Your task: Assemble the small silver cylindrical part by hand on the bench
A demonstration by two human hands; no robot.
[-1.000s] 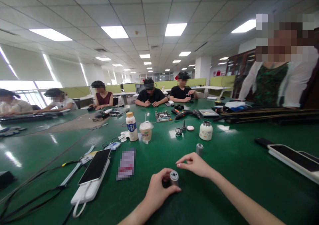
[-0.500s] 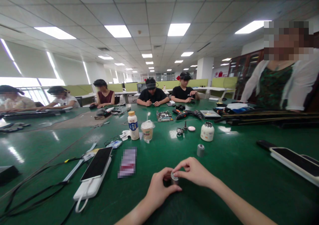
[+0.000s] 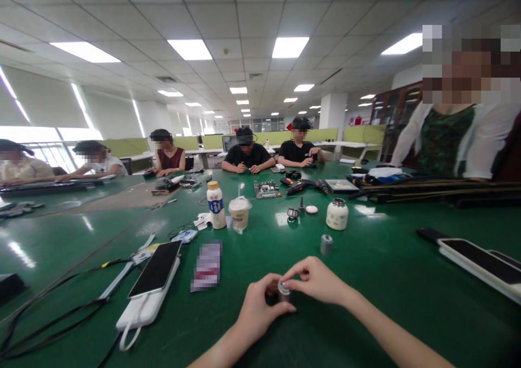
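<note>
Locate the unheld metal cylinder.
In the head view, the cylinder stands on the green table right of centre, between the right hand and the cream jar.

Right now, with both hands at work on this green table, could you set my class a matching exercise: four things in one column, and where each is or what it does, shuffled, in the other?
Things:
1. Left hand
2. Right hand
3. Tall bottle
4. Pink disc

Places and states:
A. has fingertips at the top of the nearer metal cylinder
B. lies to the left of the cream jar
C. curls around the side of the nearer metal cylinder
D. stands beside a plastic cup

Right pairs: 1-C, 2-A, 3-D, 4-B.
</note>
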